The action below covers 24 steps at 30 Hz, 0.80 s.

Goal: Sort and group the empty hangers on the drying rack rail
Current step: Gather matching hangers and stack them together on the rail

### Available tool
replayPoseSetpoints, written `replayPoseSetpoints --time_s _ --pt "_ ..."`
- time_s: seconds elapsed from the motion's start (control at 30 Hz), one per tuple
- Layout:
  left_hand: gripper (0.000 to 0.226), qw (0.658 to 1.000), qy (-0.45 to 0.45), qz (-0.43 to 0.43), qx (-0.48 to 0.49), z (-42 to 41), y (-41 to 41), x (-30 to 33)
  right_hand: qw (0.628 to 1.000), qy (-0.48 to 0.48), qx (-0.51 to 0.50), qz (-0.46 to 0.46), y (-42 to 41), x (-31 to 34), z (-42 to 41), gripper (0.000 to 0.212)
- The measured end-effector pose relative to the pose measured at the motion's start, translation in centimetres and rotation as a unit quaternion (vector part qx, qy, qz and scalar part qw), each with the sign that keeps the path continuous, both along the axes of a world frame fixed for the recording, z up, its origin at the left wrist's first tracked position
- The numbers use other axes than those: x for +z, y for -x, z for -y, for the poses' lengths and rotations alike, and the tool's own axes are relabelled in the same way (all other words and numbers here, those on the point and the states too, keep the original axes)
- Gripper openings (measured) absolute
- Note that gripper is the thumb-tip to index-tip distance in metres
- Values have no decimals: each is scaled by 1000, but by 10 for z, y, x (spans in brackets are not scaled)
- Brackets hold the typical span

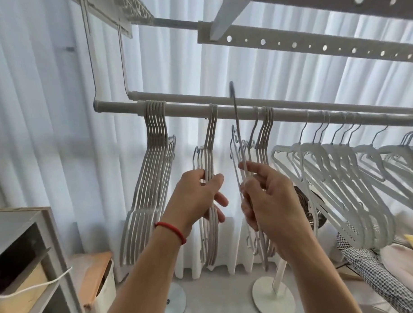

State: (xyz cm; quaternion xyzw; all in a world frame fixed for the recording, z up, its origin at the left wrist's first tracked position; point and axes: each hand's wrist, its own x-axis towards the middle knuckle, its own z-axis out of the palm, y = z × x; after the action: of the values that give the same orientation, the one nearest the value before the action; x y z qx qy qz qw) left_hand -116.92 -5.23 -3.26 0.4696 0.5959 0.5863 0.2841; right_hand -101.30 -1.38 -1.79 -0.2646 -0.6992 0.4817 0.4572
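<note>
Two bunches hanging grouped on rail [187,113]; you're gripping small bunch [209,156] with left hand [200,196]. Right hand [270,201] pinching lifted hanger [238,131], hook clear above rail. Loose hangers [337,165] rightward waiting, so sorting roughly midway.

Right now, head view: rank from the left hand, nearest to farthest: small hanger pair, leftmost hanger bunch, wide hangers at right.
1. small hanger pair: gripped in the left hand.
2. leftmost hanger bunch: to its left.
3. wide hangers: far right, beyond the right hand.
</note>
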Motion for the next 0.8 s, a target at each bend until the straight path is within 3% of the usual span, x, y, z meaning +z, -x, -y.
replayPoseSetpoints --time_s 0.47,0.67,0.8 --pt "31 997 -43 46 40 9 -14 1 998 52 44 -18 22 -8 -5 31" --pt "30 992 -40 31 114 16 -10 2 994 57 56 73 31 -1 -20 28" --pt "18 989 -4 -25 147 20 -2 9 993 42 57 98 44 -4 -20 23"
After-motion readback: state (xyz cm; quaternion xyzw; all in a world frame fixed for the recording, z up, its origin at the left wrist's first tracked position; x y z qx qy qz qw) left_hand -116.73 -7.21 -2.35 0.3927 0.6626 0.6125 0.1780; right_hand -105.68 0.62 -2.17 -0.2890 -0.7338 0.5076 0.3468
